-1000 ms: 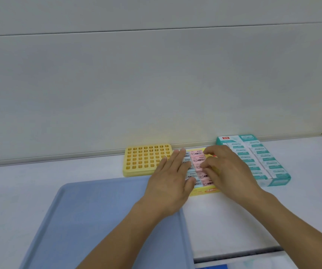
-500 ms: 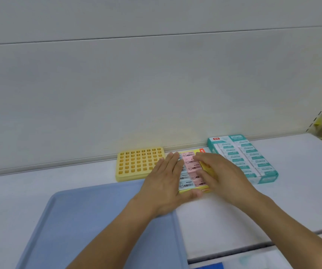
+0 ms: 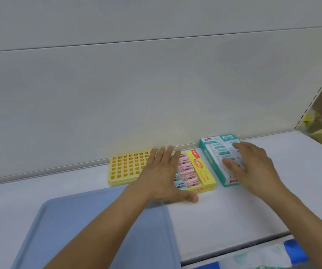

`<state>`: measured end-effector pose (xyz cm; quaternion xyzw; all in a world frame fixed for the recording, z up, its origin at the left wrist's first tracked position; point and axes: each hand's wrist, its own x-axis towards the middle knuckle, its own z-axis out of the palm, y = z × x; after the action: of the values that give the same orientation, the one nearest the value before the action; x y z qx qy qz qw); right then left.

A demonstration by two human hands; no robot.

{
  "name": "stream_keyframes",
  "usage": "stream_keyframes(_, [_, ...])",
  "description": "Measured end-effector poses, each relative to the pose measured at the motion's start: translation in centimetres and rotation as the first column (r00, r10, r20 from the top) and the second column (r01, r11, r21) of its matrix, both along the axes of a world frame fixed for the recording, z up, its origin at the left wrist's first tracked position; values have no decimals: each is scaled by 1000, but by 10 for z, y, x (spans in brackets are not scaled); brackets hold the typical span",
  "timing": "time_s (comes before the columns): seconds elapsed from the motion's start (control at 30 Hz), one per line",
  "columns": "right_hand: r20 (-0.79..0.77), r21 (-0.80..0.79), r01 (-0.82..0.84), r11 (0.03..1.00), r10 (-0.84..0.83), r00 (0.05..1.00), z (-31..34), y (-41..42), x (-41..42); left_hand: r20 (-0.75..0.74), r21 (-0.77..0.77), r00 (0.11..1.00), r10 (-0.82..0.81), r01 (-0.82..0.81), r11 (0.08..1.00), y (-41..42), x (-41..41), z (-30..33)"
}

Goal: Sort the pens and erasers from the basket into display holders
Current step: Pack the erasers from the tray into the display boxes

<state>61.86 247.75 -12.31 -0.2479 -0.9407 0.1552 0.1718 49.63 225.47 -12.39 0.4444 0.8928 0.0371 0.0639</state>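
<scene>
The left hand (image 3: 162,175) lies flat with its fingers straight and spread, over the left part of the yellow eraser box (image 3: 200,171) and the right edge of the yellow pen holder (image 3: 126,167), thumb out along the box's near edge; it holds nothing. The right hand (image 3: 253,167), at about 3 o'clock from the left, rests with its fingers loosely extended on the teal eraser box (image 3: 212,150), gripping nothing that shows. The pink and blue erasers (image 3: 187,169) sit in rows in the yellow box; the pen holder's slots all look empty and no pens are in view. The blue tray (image 3: 90,220) lies at 7 o'clock from the left hand, on the white shelf (image 3: 224,206). The risk I see is sliding: a flat-palmed push could skew a light cardboard box, knock it into its neighbour at 3 o'clock, or tip erasers out of their rows. The left palm could also drag the pen holder out of line.
</scene>
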Motion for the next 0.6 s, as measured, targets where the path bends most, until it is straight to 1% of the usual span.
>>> stream_keyframes(0.07, [68,-59,53,997,-49,997,-1,13,3,65,-48,998,-11,14,999,11,-6,5])
stream_keyframes(0.13, [112,-159,54,986,-36,993,-4,21,5,98,-67,995,-8,14,998,21,-10,7])
stream_keyframes(0.2, [79,-298,18,954,6,997,-7,26,6,111,-66,994,4,3,998,26,-12,8])
stream_keyframes(0.27, [29,-347,-1,938,11,1000,-9,27,7,127,-49,992,17,-11,999,27,-11,9])
stream_keyframes(0.33, [4,-302,6,953,-5,1000,-14,27,7,151,-26,988,29,-25,999,25,-8,11])
stream_keyframes(0.43, [14,-203,31,979,-29,999,-22,26,7,195,47,979,52,-62,997,20,-4,21])
stream_keyframes(0.5, [16,-181,28,983,-26,1000,-24,22,5,215,116,974,75,-102,988,15,-4,33])
stream_keyframes(0.6, [-10,-172,-28,985,27,1000,-26,3,-1,235,205,965,121,-171,964,9,-7,51])
